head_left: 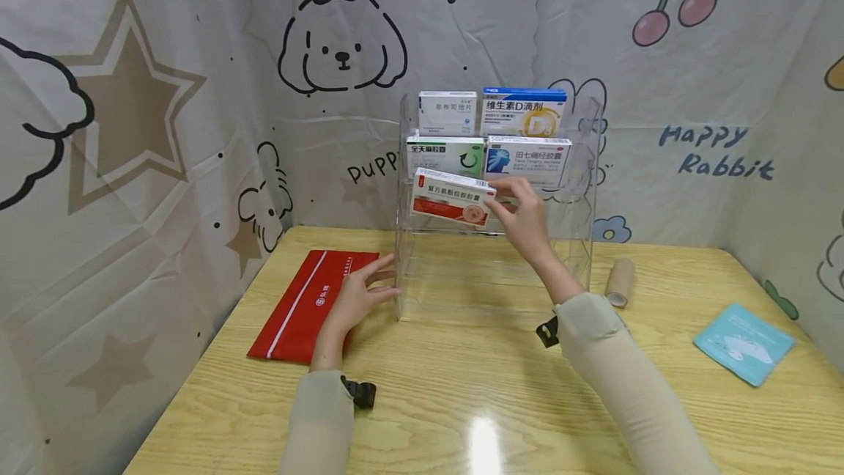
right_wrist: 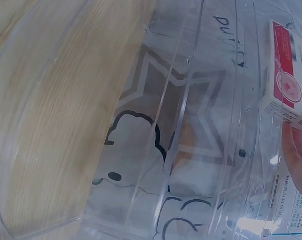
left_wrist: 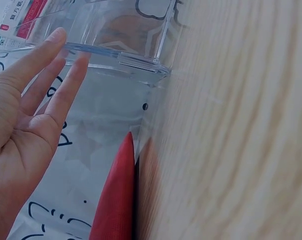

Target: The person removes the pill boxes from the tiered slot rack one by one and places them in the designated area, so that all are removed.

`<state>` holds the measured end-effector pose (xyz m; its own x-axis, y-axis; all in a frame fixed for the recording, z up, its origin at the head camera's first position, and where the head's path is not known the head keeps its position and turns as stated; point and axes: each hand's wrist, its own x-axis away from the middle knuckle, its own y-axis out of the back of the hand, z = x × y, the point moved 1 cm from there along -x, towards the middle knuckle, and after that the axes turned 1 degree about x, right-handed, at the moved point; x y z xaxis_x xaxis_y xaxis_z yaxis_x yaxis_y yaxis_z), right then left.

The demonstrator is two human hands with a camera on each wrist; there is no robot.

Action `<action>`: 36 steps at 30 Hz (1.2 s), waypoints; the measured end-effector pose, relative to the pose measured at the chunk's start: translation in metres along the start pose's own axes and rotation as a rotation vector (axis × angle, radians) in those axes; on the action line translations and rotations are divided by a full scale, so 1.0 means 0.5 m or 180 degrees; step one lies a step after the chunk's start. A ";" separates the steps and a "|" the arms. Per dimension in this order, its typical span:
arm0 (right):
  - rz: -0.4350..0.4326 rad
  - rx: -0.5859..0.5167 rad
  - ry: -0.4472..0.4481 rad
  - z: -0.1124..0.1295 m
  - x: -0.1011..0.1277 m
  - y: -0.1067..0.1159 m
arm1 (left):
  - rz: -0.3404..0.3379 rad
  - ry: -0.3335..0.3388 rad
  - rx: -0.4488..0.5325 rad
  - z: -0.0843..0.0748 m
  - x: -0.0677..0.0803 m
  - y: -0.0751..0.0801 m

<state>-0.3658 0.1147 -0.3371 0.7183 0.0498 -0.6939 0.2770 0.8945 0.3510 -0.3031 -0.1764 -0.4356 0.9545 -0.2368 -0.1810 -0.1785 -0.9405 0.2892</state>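
A clear acrylic display rack point(head_left: 455, 262) stands on the table with stepped tiers. My right hand point(head_left: 524, 218) pinches the right end of a red-and-white medicine box point(head_left: 435, 207), tilted slightly, in front of the rack's third tier. In the right wrist view the same medicine box point(right_wrist: 285, 70) shows at the right edge, with the fingers partly cut off. My left hand point(head_left: 359, 292) touches the rack's left side panel with extended fingers; in the left wrist view the fingertips point(left_wrist: 58, 36) lie at the panel's edge.
Above sit a white box point(head_left: 448, 112), a blue-and-yellow vitamin D box point(head_left: 524, 110), a green-and-white box point(head_left: 443, 155) and a white-and-blue box point(head_left: 537, 161). A red pouch point(head_left: 297, 314) lies left. On the right are a cardboard tube point(head_left: 620, 278) and a light-blue packet point(head_left: 745, 343).
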 end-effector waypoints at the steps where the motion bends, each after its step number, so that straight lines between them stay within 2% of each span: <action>1: -0.0023 -0.0052 0.0007 0.000 0.000 0.001 | 0.0007 -0.0003 0.0002 0.000 0.000 0.000; 7: -0.0181 -0.0272 0.0084 0.003 -0.001 0.007 | 0.0017 0.0002 0.0006 0.003 0.002 0.001; 24: -0.0427 -0.0347 -0.0017 0.006 0.027 0.047 | 0.0048 -0.0010 0.0007 0.005 0.001 0.003; 30: -0.0409 -0.0404 0.0027 0.003 0.053 0.063 | 0.0050 -0.0001 0.0025 0.010 -0.002 0.003; 36: -0.0253 -0.0361 0.0003 0.000 0.089 0.075 | 0.0025 0.0000 0.0005 0.009 -0.003 0.002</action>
<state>-0.3233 0.1504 -0.3546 0.6965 -0.0227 -0.7172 0.2590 0.9401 0.2217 -0.3060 -0.1783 -0.4392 0.9531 -0.2443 -0.1789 -0.1864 -0.9390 0.2891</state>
